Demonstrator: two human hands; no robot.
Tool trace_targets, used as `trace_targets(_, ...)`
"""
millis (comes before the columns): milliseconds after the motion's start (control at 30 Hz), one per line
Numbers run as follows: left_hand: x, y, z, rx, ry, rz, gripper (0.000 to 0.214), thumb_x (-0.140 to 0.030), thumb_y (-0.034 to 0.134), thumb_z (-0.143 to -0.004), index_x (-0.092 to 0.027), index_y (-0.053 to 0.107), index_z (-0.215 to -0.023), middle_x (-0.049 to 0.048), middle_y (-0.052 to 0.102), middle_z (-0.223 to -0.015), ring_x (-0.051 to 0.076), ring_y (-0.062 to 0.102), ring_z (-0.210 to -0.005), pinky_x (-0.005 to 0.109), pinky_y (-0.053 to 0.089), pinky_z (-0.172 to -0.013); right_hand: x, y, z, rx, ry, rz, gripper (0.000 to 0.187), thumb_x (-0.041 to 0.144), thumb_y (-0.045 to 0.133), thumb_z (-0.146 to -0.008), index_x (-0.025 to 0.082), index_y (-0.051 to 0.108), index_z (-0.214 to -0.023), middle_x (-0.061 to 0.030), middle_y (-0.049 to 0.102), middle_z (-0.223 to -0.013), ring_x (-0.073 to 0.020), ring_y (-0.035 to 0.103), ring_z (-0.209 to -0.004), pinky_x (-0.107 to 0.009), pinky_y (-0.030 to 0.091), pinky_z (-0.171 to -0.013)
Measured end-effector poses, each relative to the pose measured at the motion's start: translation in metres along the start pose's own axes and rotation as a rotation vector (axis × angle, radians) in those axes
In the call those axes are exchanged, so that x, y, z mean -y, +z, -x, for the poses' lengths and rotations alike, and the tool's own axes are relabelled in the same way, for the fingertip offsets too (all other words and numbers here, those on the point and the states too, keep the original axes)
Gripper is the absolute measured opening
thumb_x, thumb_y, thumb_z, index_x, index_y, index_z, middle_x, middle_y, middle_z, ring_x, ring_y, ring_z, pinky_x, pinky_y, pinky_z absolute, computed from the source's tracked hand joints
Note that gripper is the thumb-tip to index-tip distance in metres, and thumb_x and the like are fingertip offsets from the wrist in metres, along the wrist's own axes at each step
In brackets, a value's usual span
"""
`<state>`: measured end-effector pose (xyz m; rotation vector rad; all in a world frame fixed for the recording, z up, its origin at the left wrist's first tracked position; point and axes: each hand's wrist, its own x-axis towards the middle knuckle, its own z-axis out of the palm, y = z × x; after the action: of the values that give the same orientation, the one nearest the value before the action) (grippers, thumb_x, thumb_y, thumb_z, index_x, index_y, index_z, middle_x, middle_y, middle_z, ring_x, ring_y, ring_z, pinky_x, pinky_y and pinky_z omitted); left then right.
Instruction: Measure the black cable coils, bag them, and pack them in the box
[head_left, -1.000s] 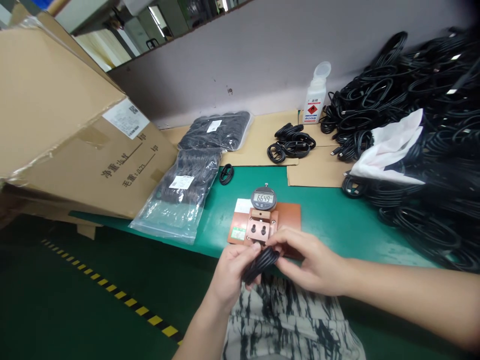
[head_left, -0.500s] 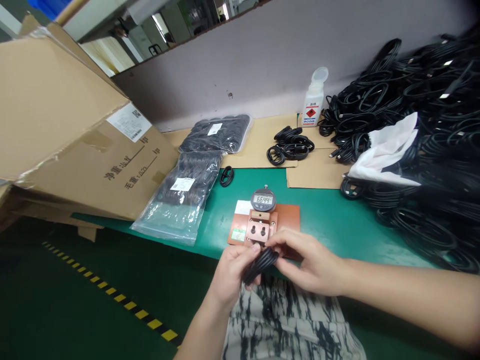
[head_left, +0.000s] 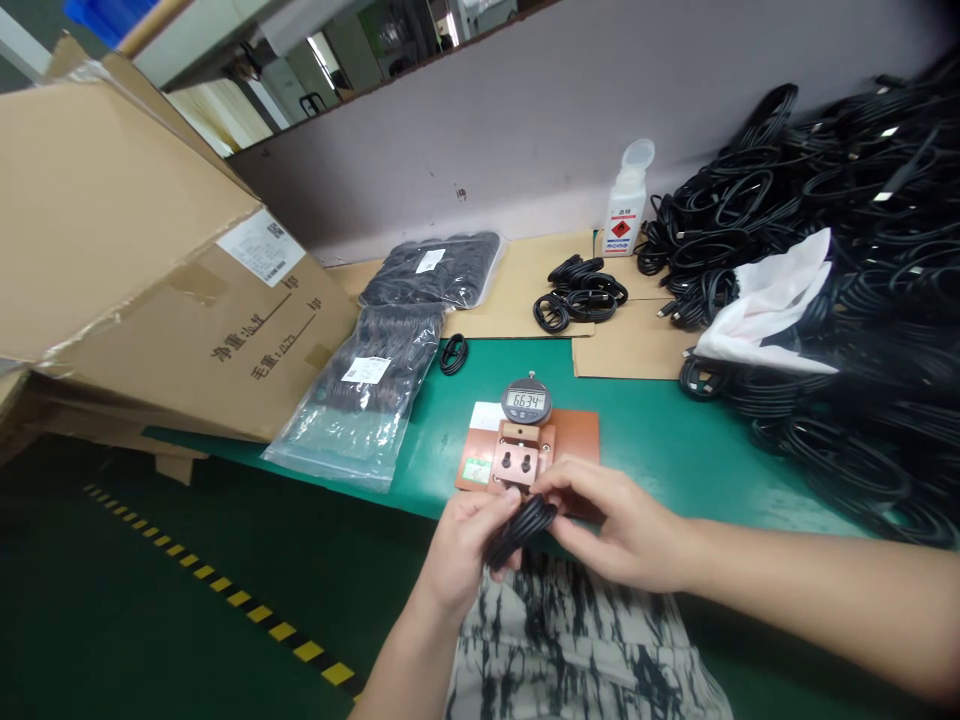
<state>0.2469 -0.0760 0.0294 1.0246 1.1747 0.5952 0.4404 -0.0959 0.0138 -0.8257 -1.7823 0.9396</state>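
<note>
A coiled black cable (head_left: 521,530) is held at the front edge of the green table. My left hand (head_left: 469,545) is closed round the left side of the coil. The fingers of my right hand (head_left: 619,520) pinch the cable at its upper right, close to the gauge fixture. Just beyond my fingertips stands a digital dial gauge (head_left: 526,400), its display showing 6634, on a copper-coloured block (head_left: 517,462) with two dark screws or pins. The block sits on a reddish-brown base plate (head_left: 577,435). My fingers hide the cable's end at the block.
A large heap of black cables (head_left: 787,200) with a white cloth (head_left: 772,300) covers the right. Several coils (head_left: 581,290) and an alcohol bottle (head_left: 625,205) stand behind. Left are bagged cables (head_left: 427,270), another bag (head_left: 375,380), a single coil (head_left: 454,354) and a carton (head_left: 187,310).
The gauge display has gone from 6644 to 6634. Both hands and the cable keep almost the same place; the view has shifted very slightly.
</note>
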Motion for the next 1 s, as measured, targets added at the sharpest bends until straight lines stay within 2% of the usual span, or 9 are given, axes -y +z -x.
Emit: trace_targets(1000,-0.0009,0.001,-0.0009,-0.005,0.004,0.017,0.05,-0.048,0.064,-0.079,-0.011,0.06,-0.046,0.0019,0.054,-0.036,0.006,0.038,-0.027,0.019,0.022,-0.032,0.001,0.0005,0.0003,0.0,-0.007,0.008,0.023,0.01,0.052,-0.085,0.018,0.055,-0.106,-0.0051,0.058,-0.086,-0.0158,0.055,-0.072,-0.028,0.048,-0.063)
